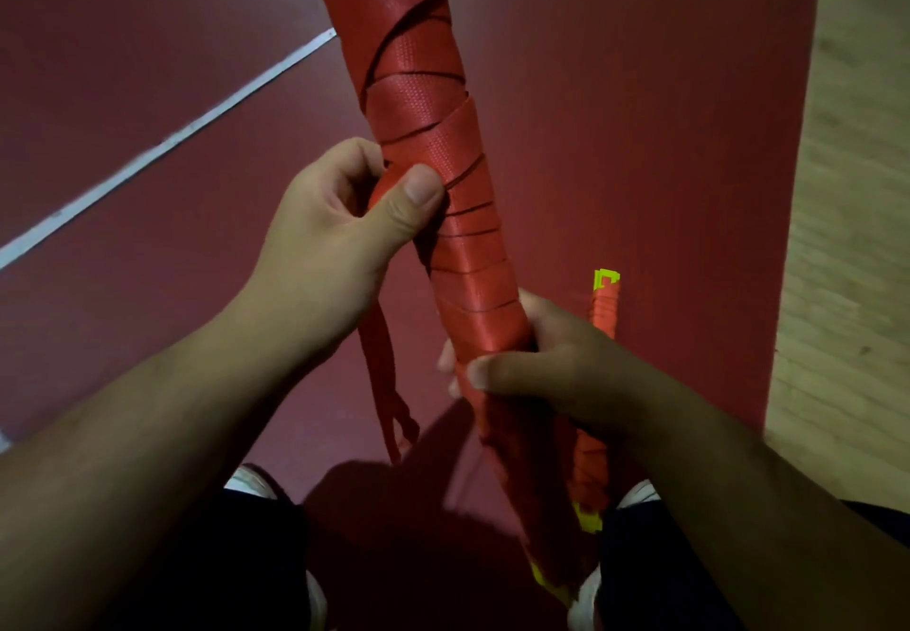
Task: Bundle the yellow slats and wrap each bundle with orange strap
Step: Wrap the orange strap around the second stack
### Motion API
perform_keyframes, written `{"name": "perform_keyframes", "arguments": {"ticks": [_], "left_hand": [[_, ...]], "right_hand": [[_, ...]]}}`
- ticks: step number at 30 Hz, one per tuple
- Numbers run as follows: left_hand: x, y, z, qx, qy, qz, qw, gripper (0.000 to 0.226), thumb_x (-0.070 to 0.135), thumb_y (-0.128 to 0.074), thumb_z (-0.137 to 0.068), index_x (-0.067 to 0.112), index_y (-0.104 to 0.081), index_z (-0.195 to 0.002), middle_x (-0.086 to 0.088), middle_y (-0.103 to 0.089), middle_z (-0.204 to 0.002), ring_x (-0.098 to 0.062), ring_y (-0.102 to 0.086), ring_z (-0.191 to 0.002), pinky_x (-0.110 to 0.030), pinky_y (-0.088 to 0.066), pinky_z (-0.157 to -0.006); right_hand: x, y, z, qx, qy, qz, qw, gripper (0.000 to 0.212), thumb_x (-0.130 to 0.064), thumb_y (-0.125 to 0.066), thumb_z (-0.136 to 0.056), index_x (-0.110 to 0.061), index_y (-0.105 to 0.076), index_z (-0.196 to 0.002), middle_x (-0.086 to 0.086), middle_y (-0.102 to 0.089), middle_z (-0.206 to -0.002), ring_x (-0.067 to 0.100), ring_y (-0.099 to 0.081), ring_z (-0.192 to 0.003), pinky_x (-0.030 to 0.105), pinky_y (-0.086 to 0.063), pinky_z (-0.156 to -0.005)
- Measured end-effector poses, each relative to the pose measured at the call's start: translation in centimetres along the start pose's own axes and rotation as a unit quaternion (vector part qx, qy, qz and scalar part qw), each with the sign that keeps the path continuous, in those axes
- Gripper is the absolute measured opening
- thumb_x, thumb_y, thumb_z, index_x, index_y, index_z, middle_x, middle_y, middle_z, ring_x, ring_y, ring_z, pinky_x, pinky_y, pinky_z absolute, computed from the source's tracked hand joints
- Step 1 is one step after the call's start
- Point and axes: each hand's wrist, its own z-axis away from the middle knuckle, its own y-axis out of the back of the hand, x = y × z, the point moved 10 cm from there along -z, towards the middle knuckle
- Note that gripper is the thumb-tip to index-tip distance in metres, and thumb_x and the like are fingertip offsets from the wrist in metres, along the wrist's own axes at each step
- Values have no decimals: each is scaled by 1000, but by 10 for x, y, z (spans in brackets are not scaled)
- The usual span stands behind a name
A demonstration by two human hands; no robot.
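While the right hand (551, 374) curled round the lower end of the strap-wound bundle of yellow slats (428, 103), the left hand (340, 221) pinched the orange strap (384, 185) against its middle, the tail hanging loose. A second wrapped bundle (604, 315) lay on the red floor (665, 138) beyond.

Bundle (424, 103) cut off at top, loose strap end (386, 399) blurred

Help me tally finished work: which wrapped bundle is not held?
The thin bundle on the floor beside the right hand; that and the left hand hold the thick bundle.
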Motion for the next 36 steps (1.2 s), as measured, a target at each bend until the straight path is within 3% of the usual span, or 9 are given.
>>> {"name": "perform_keyframes", "arguments": {"ticks": [3,6,11,16,19,23,26,31,36], "left_hand": [[-8,14,1,76,25,-38,996,26,47,-64,-88,25,-54,-78,15,-54,-60,3,-44,-46,-12,-35,-48],[-16,25,0,116,53,-37,991,34,55,-67,-84,26,-53,-72,16,-47,-53,0,-39,-46,-19,-32,-48],[-17,12,-6,47,59,-16,997,33,57,-65,-81,24,-59,-83,14,-49,-60,-5,-37,-51,-23,-31,-51],[-14,-19,-1,-112,54,0,992,76,69,-70,-73,6,-64,-115,-33,-55,-88,-33,-34,-55,-31,-24,-53],[2,-27,2,-150,5,-3,989,47,38,-57,-86,-1,-60,-112,2,-68,-79,-3,-57,-58,-10,-39,-58],[9,-23,3,-156,-14,7,988,19,45,-53,-90,31,-66,-91,16,-56,-67,0,-42,-51,-17,-34,-50],[9,-27,7,-180,-1,28,983,26,31,-44,-92,35,-68,-88,23,-59,-67,6,-46,-52,-10,-37,-52],[2,-26,6,-184,21,14,983,26,59,-57,-86,37,-69,-89,12,-41,-62,-24,-18,-51,-40,-15,-46],[-17,-27,9,-187,61,32,980,55,72,-60,-78,17,-59,-83,5,-40,-59,-11,-29,-49,-26,-25,-47]], "right_hand": [[0,14,-2,83,0,123,989,43,-43,-82,-66,-35,-59,-101,-7,-68,-83,11,-67,-74,31,-56,-66],[-3,26,0,154,3,168,974,43,-45,-83,-67,-38,-58,-101,-9,-68,-82,9,-66,-71,31,-55,-65],[-8,42,3,225,40,226,947,33,-46,-72,-66,-36,-57,-94,-13,-60,-72,7,-57,-63,27,-45,-61],[-13,37,7,189,84,146,967,21,-32,-75,-66,-33,-60,-82,-7,-59,-67,22,-55,-62,41,-48,-60],[-16,23,6,117,97,29,988,24,-17,-76,-68,-15,-64,-88,25,-65,-82,40,-61,-67,50,-53,-65],[-16,2,5,2,79,-115,990,26,-14,-74,-66,-12,-65,-90,29,-64,-82,32,-64,-66,39,-54,-62],[-13,-4,6,-30,59,-173,983,36,-14,-70,-65,-1,-63,-98,18,-69,-79,30,-66,-63,36,-55,-62],[-9,-9,7,-41,26,-189,981,47,-16,-68,-63,8,-54,-101,18,-68,-78,33,-65,-62,36,-54,-61],[-5,-12,6,-45,4,-185,982,50,-17,-67,-63,10,-53,-101,20,-67,-78,33,-64,-62,37,-54,-62]]}}
